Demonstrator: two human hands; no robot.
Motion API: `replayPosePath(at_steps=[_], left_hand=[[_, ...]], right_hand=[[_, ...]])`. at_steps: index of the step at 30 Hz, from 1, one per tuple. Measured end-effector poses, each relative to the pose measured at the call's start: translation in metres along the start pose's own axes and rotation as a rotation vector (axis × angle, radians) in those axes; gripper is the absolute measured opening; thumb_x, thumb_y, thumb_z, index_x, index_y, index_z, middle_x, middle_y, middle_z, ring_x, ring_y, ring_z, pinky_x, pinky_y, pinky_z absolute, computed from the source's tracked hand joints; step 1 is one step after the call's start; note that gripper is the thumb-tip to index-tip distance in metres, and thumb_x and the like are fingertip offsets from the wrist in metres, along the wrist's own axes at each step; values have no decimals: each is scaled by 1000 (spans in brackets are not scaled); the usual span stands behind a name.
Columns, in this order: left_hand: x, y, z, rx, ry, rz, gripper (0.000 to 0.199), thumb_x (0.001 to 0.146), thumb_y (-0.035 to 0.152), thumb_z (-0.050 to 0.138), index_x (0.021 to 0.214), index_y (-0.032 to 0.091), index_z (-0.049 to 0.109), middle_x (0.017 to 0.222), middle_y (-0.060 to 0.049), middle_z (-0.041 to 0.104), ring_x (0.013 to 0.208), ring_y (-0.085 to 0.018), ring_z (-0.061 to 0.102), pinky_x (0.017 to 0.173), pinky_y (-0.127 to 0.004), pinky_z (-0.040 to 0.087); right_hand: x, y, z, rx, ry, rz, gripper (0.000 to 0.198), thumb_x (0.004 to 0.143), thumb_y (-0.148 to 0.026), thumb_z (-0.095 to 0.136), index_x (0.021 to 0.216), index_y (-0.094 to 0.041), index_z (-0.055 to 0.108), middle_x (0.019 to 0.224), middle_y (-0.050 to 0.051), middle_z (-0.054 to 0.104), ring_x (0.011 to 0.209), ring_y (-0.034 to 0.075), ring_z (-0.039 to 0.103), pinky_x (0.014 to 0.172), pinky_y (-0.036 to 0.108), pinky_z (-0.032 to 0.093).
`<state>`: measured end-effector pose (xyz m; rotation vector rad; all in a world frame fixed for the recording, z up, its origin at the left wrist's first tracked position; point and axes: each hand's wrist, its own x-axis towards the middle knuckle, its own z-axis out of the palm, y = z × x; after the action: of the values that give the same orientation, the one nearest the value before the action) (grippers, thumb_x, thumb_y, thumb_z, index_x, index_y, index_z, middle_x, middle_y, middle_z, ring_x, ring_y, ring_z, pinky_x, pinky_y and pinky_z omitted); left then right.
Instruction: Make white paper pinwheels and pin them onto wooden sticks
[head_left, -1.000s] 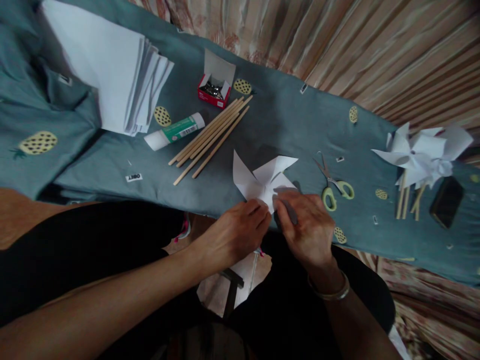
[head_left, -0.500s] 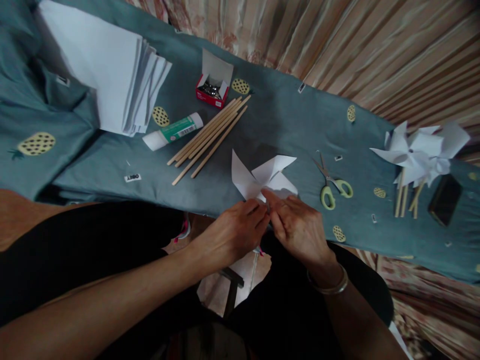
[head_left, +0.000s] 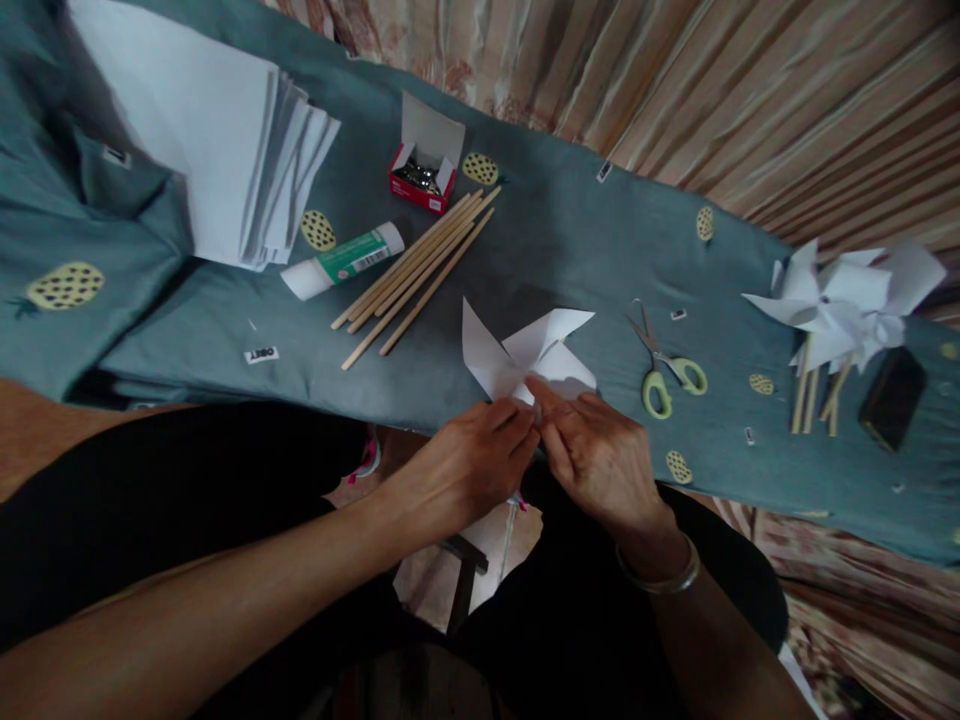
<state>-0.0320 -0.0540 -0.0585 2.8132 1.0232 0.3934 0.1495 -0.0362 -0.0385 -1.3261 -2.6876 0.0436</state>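
A white paper pinwheel lies at the front edge of the cloth-covered table, its folded blades pointing away from me. My left hand is closed on its near side, the fingers bent together at the paper. From the right, my right hand grips the same pinwheel, its index finger pressing near the centre and the thumb below. My fingers hide the near blade and whatever lies beneath it. Just right of the hands lie scissors with green handles. Several wooden sticks rest to the left.
A glue stick, an open red box of shiny metal pieces and a paper stack occupy the left. Finished-looking pinwheels on sticks and a dark phone lie at right. A pleated curtain hangs behind the table.
The view has shifted very slightly. Both hands keep the same grip on the pinwheel, with no clear movement.
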Motion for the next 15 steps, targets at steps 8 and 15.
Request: replayPosePath(at_steps=[8, 15], left_hand=[[0, 0, -2, -17, 37, -2, 24, 92, 12, 52, 112, 5, 63, 109, -11, 69, 96, -22, 60, 81, -32, 53], [0, -1, 2, -28, 39, -7, 24, 93, 13, 51, 114, 6, 62, 109, -12, 69, 97, -22, 59, 81, -32, 53]], right_hand=[[-1, 0, -2, 20, -2, 6, 38, 99, -17, 42, 128, -6, 62, 80, 7, 74, 71, 19, 63, 65, 31, 47], [0, 1, 0, -4, -8, 13, 39, 99, -19, 40, 128, -7, 62, 82, 7, 74, 72, 20, 63, 65, 31, 48]])
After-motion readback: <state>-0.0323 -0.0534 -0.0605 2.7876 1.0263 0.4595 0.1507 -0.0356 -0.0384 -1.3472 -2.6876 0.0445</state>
